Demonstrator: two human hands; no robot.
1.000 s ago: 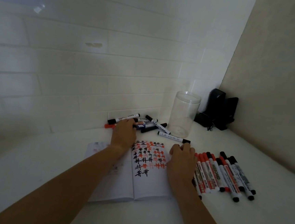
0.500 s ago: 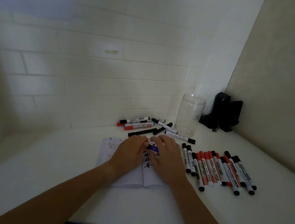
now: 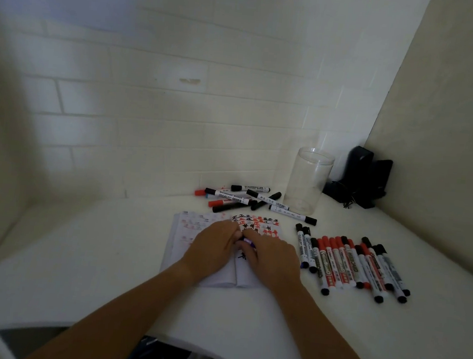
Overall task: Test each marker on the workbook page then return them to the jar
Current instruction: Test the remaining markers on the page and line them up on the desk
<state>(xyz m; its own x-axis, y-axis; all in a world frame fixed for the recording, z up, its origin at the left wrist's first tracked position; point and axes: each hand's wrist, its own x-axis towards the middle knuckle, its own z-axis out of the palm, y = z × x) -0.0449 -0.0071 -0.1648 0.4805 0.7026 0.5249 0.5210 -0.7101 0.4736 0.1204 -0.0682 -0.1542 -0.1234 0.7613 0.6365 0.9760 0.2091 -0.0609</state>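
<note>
Head view of a white table (image 3: 245, 323) set in a tiled corner. Nearest the viewer, two bare forearms reach forward and meet over an open workbook (image 3: 191, 261). The left hand (image 3: 212, 248) and right hand (image 3: 271, 257) are brought together above the right-hand page, fingers curled round a small marker (image 3: 246, 241), of which only a purple-blue part shows between them; both hands appear to grip it, though the exact hold is hidden. The upper part of the page carries rows of black and red test marks (image 3: 257, 224); the left page shows faint reddish print. Just right of the workbook lies a row of markers (image 3: 351, 263), side by side, with black and red caps, barrels roughly parallel. Beyond the workbook, near the wall, lies a loose pile of markers (image 3: 245, 198), crossing one another at various angles. Right of this pile stands the clear jar (image 3: 308, 180), upright and open-topped; no markers can be made out inside. In the far corner stands a black device (image 3: 364, 176) against the beige side wall.
</note>
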